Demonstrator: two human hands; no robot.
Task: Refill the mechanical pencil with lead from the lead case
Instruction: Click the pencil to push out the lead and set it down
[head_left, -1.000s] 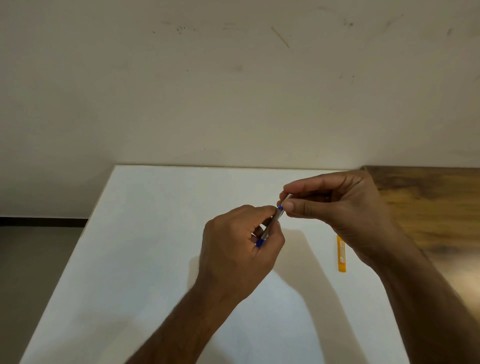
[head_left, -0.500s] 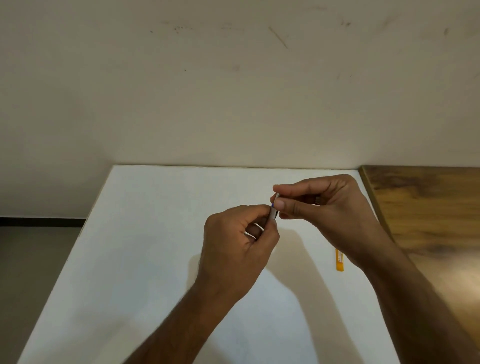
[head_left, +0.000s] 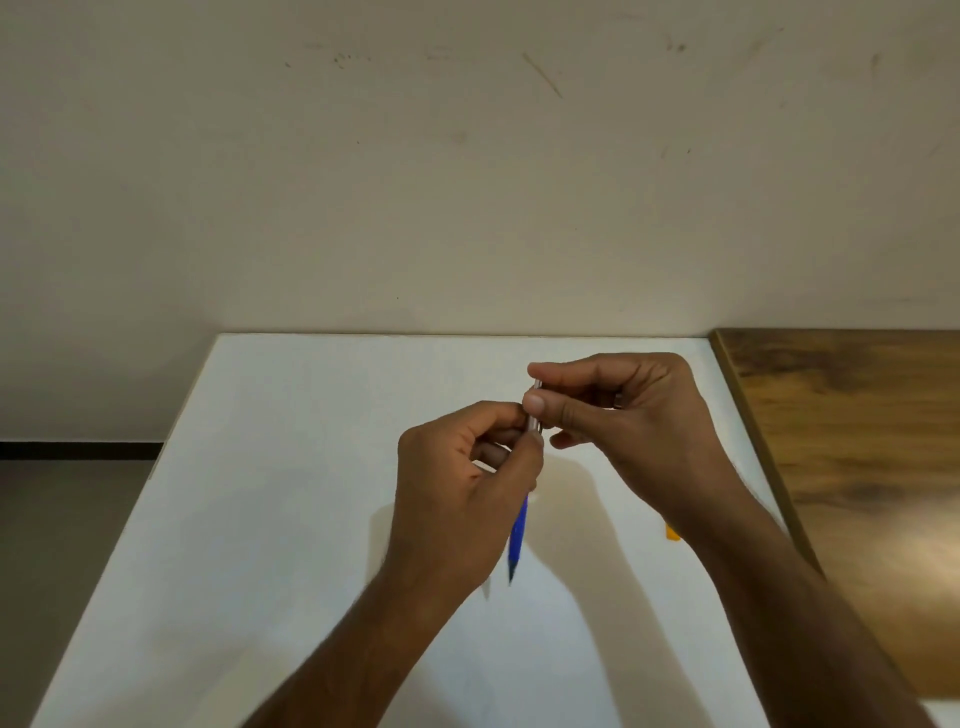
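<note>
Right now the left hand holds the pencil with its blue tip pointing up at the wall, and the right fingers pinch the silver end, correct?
Not quite: the head view shows the pencil tip pointing down toward the white table. The left hand holds it; the right fingers pinch the silver end.

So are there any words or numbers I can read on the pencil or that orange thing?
None can be read.
Slim blue and silver mechanical pencil: no print shows on the part outside the left hand and right hand.
Small orange plastic lead case: only a corner peeks out past the right forearm; any label is hidden.
White table and wall: no writing.
</note>
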